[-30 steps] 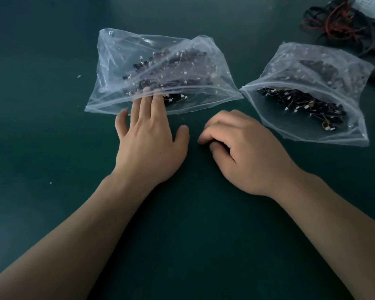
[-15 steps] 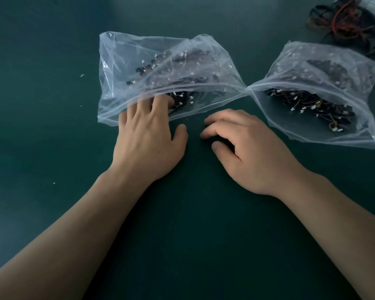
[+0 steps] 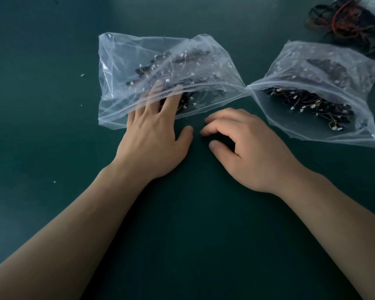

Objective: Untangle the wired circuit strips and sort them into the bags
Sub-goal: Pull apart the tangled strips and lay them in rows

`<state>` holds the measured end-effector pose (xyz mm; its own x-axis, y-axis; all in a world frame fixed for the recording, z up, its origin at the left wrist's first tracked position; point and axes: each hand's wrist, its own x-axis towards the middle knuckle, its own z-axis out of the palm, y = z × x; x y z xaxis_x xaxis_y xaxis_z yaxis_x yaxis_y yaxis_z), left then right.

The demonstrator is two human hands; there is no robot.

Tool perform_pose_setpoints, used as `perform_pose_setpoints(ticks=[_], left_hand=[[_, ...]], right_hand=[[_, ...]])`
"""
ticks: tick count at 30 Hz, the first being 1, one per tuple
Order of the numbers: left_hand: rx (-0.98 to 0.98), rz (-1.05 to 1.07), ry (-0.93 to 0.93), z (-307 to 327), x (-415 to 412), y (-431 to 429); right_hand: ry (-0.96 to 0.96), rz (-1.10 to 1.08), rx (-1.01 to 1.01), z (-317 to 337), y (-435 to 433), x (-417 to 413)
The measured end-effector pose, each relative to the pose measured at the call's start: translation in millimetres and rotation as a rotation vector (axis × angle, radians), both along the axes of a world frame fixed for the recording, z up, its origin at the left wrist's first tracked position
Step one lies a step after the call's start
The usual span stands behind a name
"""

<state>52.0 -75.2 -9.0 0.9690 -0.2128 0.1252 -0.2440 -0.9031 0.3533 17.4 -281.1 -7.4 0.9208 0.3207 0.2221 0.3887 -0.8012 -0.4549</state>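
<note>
Bag [image 3: 121,57] holds left grip [image 3: 152,139], fingers [image 3: 171,102] straight; rt grip [image 3: 253,150] loosely curled, empty

Bare right hand [image 3: 253,152], thumbnail [image 3: 212,145] seemingly short

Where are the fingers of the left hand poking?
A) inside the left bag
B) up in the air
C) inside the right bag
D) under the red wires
A: the left hand's fingers show through the clear plastic of the left bag, next to the dark strips.
</note>
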Motion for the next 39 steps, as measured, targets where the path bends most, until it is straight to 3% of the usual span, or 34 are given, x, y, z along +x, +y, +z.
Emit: perform_pose_setpoints(ticks=[5, 11, 14, 19, 21, 25, 29, 39], left_hand=[[-0.020, -0.092, -0.013, 3.1, -3.4, 4.3], [-0.316, -0.353, -0.124, 4.8, -32.2, 6.5], [-0.373, -0.448, -0.203, 2.0, -43.1, 4.8], [-0.494, -0.289, -0.349, 3.1, -39.9, 8.6], [-0.443, -0.198, -0.370, 2.5, -35.5, 11.6], [-0.283, -0.119, -0.202, 0.7, -28.5, 12.1], [-0.242, -0.133, -0.129, 1.3, -29.1, 9.2], [-0.135, 0.015, -0.161, -1.3, -68.8, 7.8]], right_hand=[[0.002, 0.000, 0.043, -0.2, 0.3, 1.6], [-0.030, -0.021, 0.134, -1.4, -4.1, 3.1], [-0.032, -0.043, 0.168, -2.4, -6.1, 3.8], [-0.044, -0.012, 0.041, -4.0, -4.5, 2.6], [-0.027, 0.010, -0.049, -4.1, -2.8, 2.6], [0.013, 0.074, -0.160, -6.5, -1.3, 4.8], [-0.031, 0.041, -0.109, -5.0, -1.4, 3.9], [-0.099, 0.005, 0.004, -0.3, -1.5, -1.4]])
